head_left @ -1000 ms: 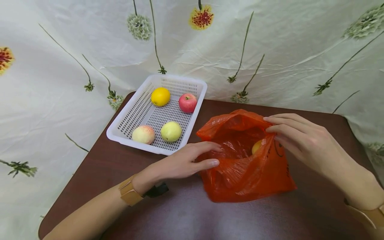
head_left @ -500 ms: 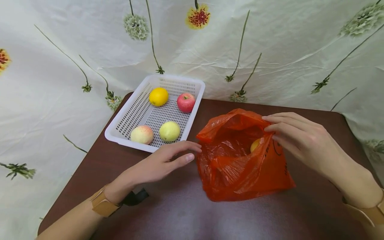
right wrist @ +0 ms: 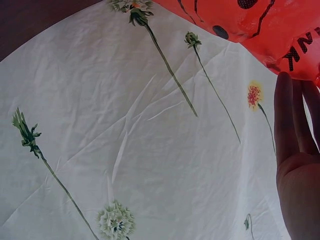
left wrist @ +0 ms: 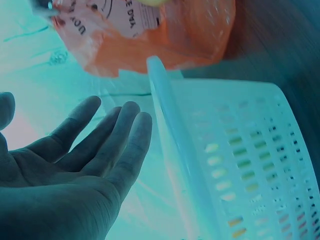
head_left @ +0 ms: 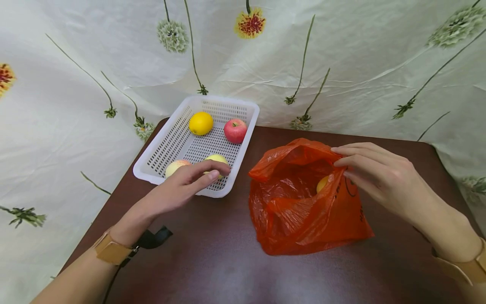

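A red plastic bag (head_left: 315,228) stands on the table with its mouth spread, and a yellow-orange fruit (head_left: 322,184) shows inside. My right hand (head_left: 391,181) pinches the bag's rim at the right between thumb and fingers. My left hand (head_left: 176,188) hovers over the front rim of a white slotted basket (head_left: 243,152), fingers loosely extended, nothing held. Under its fingers lies a pale yellow-green round fruit (head_left: 214,158), partly covered. A peach (head_left: 174,166) beside it is also partly hidden by the hand. Behind them sit a yellow fruit (head_left: 201,123) and a red apple (head_left: 235,131).
The dark brown table (head_left: 228,236) carries both basket and bag. Flower-printed white cloth (head_left: 341,50) hangs behind and around it. A black strap and cable (head_left: 153,238) dangle from my left wrist, under a tan band (head_left: 111,249).
My left hand has let go of the bag's left rim and moved left to over the basket's front. The right hand keeps its hold on the bag, which stays in place.
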The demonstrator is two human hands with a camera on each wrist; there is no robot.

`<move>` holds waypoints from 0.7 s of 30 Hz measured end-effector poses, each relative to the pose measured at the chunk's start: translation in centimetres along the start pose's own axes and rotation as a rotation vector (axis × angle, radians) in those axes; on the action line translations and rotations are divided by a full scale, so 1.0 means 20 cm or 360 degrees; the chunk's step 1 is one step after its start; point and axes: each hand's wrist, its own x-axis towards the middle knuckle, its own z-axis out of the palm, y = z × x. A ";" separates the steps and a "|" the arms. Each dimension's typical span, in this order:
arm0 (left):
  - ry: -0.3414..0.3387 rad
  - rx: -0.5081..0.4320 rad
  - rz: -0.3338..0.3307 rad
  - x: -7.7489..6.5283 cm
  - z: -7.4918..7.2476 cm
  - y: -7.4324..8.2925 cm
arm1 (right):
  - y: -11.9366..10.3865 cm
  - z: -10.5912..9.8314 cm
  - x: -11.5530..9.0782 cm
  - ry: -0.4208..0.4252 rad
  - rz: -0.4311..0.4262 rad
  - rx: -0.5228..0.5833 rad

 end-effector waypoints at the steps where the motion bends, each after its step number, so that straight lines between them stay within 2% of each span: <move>1: 0.0003 0.0004 -0.0002 0.00 -0.01 -0.01 | 0.00 0.00 0.00 -0.0005 0.0004 -0.0004; 6: 0.0032 0.0031 -0.0037 0.01 -0.05 -0.06 | 0.00 0.00 -0.01 -0.0015 0.0021 -0.0003; 11: 0.0118 0.0037 -0.0117 0.00 -0.09 -0.11 | 0.01 0.01 0.00 0.0007 0.0020 0.0043; 16: 0.0201 0.0103 -0.0168 0.02 -0.13 -0.26 | 0.01 0.01 0.00 0.0011 0.0026 0.0060; 18: 0.0224 0.0156 -0.0157 0.04 -0.15 -0.32 | 0.01 0.01 0.00 0.0009 0.0030 0.0052; 21: 0.0272 0.0263 -0.0177 0.07 -0.16 -0.37 | 0.01 0.01 -0.01 -0.0007 0.0041 0.0024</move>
